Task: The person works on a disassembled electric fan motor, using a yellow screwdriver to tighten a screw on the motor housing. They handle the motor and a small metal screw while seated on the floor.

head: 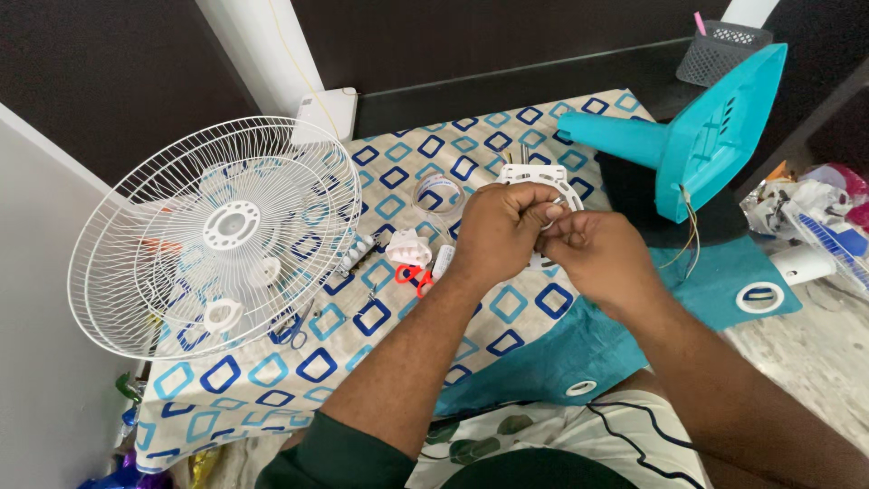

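Head view: left hand (501, 226) and right hand (593, 254) pinch white ring part (541, 174) (fan grille (213, 235) nearby)

You look down on a table under a patterned cloth (272, 371) of blue and teal squares. Behind it runs a dark wall (471, 36) with a white pillar (262, 54). A pale wall (36, 362) stands at left, light stone floor (815, 353) at right. Daylight is soft and even.

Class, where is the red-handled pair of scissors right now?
The red-handled pair of scissors lies on the patterned cloth, just left of the left hand.
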